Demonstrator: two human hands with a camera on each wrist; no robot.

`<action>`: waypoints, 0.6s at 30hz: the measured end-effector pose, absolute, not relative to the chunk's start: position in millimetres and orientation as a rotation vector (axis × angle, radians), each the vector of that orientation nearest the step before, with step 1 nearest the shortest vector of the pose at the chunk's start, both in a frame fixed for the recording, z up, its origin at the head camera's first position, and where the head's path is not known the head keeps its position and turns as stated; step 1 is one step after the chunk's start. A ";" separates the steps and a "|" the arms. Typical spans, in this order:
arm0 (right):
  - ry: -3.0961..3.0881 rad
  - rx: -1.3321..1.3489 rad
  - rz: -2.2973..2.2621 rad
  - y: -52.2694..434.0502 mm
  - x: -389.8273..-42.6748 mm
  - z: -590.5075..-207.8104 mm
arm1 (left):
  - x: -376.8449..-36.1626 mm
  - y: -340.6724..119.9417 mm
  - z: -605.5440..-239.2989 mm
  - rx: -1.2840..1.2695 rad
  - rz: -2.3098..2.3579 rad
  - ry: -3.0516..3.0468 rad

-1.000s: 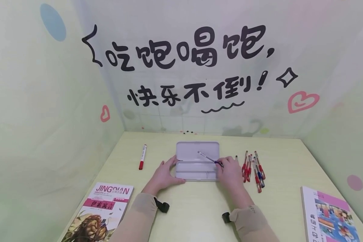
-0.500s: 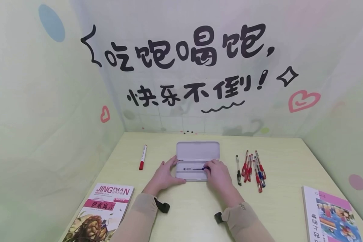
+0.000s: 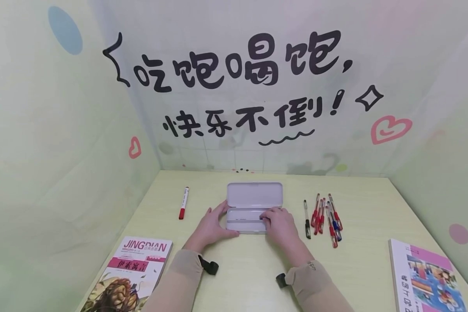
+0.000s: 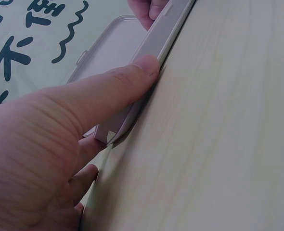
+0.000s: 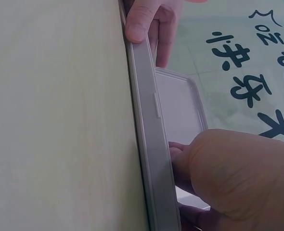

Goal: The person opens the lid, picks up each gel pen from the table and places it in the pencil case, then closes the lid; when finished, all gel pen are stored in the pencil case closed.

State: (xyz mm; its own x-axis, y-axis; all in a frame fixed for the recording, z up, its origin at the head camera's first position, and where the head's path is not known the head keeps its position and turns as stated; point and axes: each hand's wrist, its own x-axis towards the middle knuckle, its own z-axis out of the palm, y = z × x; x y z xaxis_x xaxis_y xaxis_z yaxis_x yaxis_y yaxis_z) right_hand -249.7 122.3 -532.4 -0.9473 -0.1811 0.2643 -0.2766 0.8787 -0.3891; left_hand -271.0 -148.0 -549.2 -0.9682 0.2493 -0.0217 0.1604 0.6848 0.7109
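An open pale lilac pencil case point(image 3: 245, 226) lies on the table, its lid point(image 3: 254, 195) leaning back towards the wall. My left hand point(image 3: 212, 226) grips its left end; in the left wrist view the thumb point(image 4: 144, 67) presses on the front edge and the fingers go round the corner. My right hand point(image 3: 281, 225) reaches into the case's rear compartment, fingers pinching the dark end of a blue-grip gel pen point(image 3: 263, 218). The rest of that pen is mostly hidden behind the compartment divider. In the right wrist view the case's front wall point(image 5: 154, 139) hides my right fingertips.
Right of the case lie a black gel pen point(image 3: 307, 220) and a loose bunch of red and blue gel pens point(image 3: 329, 223). A red-capped marker point(image 3: 184, 203) is at the left. Books lie at the near left point(image 3: 126, 277) and near right point(image 3: 429, 277).
My right hand has brought the blue-grip pen leftwards over the case and lowered it into the rear compartment. The left hand stays on the case's left end.
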 end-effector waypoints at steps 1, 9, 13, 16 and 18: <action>-2.828 0.348 0.639 122.1 -249.6 -532.1 | -271.2 -148.1 -549.2 0.335 1.154 2.774; -2.788 0.331 0.718 123.6 -248.0 -533.7 | -271.4 -149.0 -550.3 0.346 1.147 2.773; -2.761 0.321 0.763 125.6 -248.7 -535.7 | -271.5 -148.7 -550.3 0.350 1.149 2.773; -2.744 0.313 0.812 127.8 -249.4 -536.3 | -271.8 -148.7 -550.2 0.345 1.152 2.773; -2.736 0.291 0.861 130.0 -249.3 -536.4 | -272.4 -148.9 -550.3 0.357 1.154 2.779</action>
State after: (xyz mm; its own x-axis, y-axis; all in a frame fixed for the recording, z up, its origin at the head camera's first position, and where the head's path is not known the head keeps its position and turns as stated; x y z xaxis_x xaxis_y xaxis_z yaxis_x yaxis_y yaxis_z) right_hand -249.3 130.0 -536.4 -0.9466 -0.1119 0.3024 -0.2649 0.8047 -0.5313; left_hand -272.4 -148.9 -550.3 -0.9662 0.2575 -0.0124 0.1731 0.6833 0.7094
